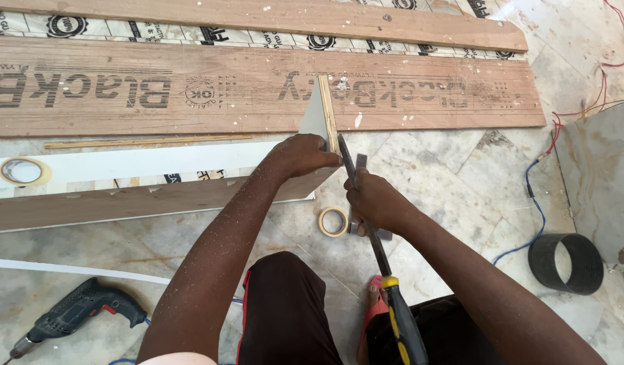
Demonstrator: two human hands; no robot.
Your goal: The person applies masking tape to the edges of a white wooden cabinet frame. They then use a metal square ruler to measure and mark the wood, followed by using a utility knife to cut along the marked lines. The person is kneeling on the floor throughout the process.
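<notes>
The left hand [302, 154] grips a white laminated board piece [316, 115] that stands on edge on the marble floor [433, 182]. Its fingers are wrapped over the top edge and pressed together on it. The raw wood edge of the piece faces right, and its long axis runs away from the person, toward the wide brown plywood plank [258, 88].

The right hand [376, 201] is just right of the piece, fingers closed around a metal file [366, 216]. The file's tip touches the piece's edge near the left hand. Its yellow-black handle [400, 318] points back toward the person's knees, so the file's axis lies approx. along the piece's edge, slightly slanted.

Both hands are near each other; the left is on the piece, the right is apart from it by the file only.

Rel. to the piece: a tape roll [333, 222] lies on the floor just below-right, very near the right hand. A second tape roll [21, 171] sits far left on a white strip [136, 162]. A power drill [75, 314] is well apart, left & toward the person. A black pipe ring [565, 262] and red-blue wires [542, 176] are far right. The floor right of the piece is mostly open, left side is crowded w/ boards.
</notes>
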